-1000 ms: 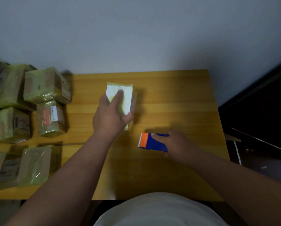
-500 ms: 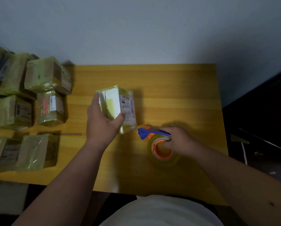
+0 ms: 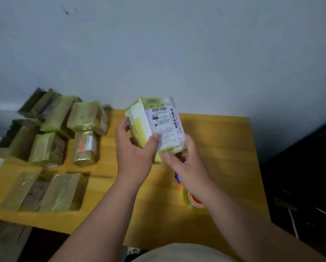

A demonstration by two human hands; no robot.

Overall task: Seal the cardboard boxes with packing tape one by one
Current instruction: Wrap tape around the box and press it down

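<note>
A small box (image 3: 154, 121) wrapped in yellowish tape, with a white shipping label facing me, is lifted above the wooden table (image 3: 224, 148). My left hand (image 3: 133, 154) grips its left side, thumb across the front. My right hand (image 3: 185, 165) holds its lower right corner from below. The tape dispenser (image 3: 192, 199), a yellowish roll with an orange core and a blue handle, lies on the table under my right wrist, partly hidden.
Several taped boxes (image 3: 63, 133) are piled at the table's left end, and two flatter ones (image 3: 45, 191) lie near its front left edge. A grey wall stands behind. Dark furniture (image 3: 302, 176) borders the table on the right.
My right hand let go of the tape dispenser and moved up to the box. Both hands raised the box off the table and turned its label toward me.
</note>
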